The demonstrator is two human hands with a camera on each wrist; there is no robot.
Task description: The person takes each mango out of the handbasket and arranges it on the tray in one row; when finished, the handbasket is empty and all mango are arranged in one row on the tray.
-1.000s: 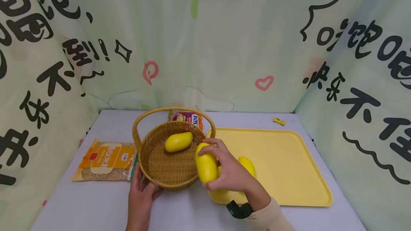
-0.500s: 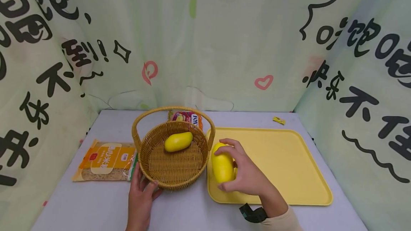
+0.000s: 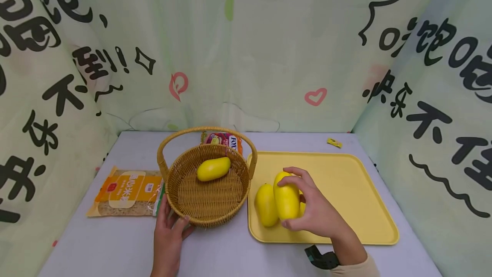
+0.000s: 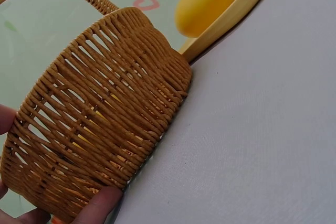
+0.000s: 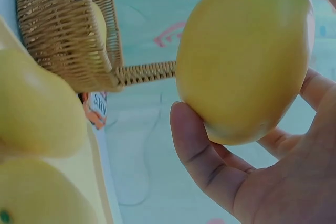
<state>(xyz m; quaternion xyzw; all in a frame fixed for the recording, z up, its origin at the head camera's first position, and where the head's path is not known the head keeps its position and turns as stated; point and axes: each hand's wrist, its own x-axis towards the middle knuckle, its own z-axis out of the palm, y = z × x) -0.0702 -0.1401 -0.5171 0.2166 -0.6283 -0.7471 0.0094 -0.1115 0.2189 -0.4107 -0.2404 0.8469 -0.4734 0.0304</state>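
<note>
A yellow mango (image 3: 286, 195) is in my right hand (image 3: 320, 213), thumb at its near end and fingers curled over its far end. It is held over the left part of the yellow tray (image 3: 346, 195). Just left of it on the tray lies another mango (image 3: 266, 205); one more mango (image 3: 303, 208) is mostly hidden behind my right hand. My left hand (image 3: 169, 236) grips the near left side of the wicker basket (image 3: 203, 200), its fingers (image 4: 100, 203) low against the woven wall. One mango (image 3: 214, 169) lies inside the basket, toward the back.
An orange-labelled bag of grain (image 3: 127, 193) lies left of the basket. Behind the basket is a purple and orange packet (image 3: 224, 139). A small yellow wrapper (image 3: 334, 142) sits beyond the tray. Printed curtains (image 3: 269, 54) hang behind and along both sides.
My right hand has carried its mango rightward, from beside the basket's right rim to over the tray. The tray's left mango has come into fuller view. The left hand keeps its place.
</note>
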